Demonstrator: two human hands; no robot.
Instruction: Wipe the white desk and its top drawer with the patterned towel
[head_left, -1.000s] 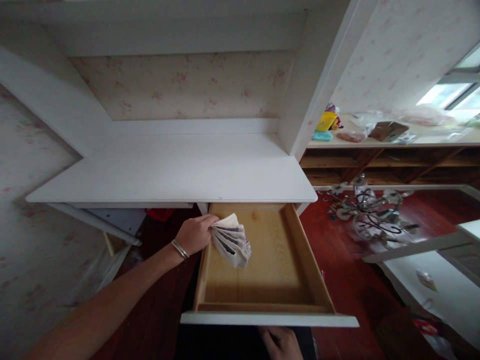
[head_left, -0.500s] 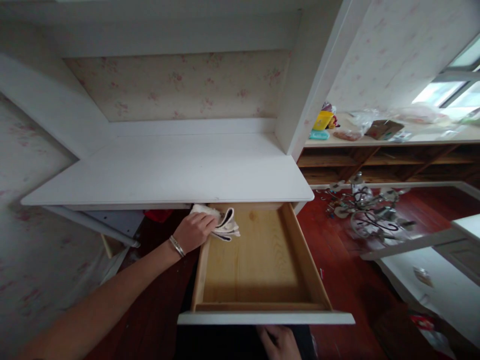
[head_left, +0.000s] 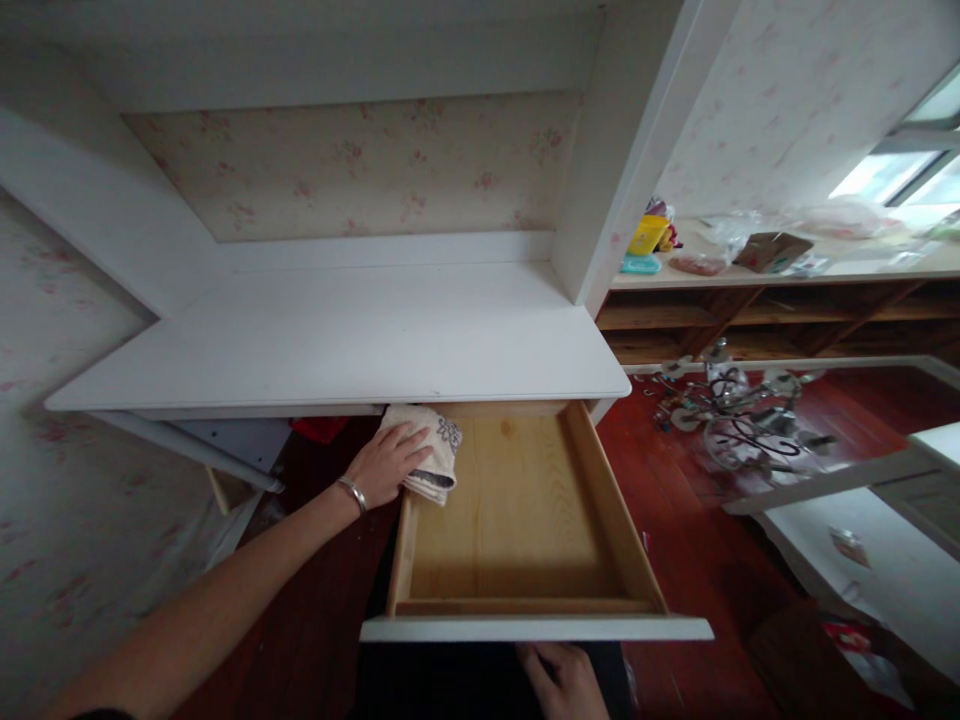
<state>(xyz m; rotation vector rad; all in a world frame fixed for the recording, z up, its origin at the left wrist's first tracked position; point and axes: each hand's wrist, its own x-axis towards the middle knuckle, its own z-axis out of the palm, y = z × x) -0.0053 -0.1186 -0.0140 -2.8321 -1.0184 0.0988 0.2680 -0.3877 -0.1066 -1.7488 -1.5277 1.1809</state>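
Note:
A folded cream cloth (head_left: pixel 439 450) with a dark flower print lies over the left wall of the pulled-out wooden drawer (head_left: pixel 517 500), close under the desktop. My left hand (head_left: pixel 390 465), a bracelet at its wrist, grips this cloth with the fingers laid across its top. Below the white drawer front (head_left: pixel 536 629) is my right hand (head_left: pixel 566 682). Its fingers are bent and closed at the front's lower side, and their tips are hidden behind it. Bare light wood shows on the drawer's bottom.
The white desktop (head_left: pixel 360 335) overhangs the drawer, with upright panels rising behind. To the right, a metal chandelier (head_left: pixel 739 415) lies on the red floor before a low shelf unit (head_left: pixel 765 290) holding bags and a small box. A white piece of furniture (head_left: pixel 862 560) stands at the lower right.
The cloth, bunched with its folds raised earlier, now lies flatter over the drawer's left wall. My left hand has shifted slightly down and left and turned flatter. The right hand stays at the drawer front.

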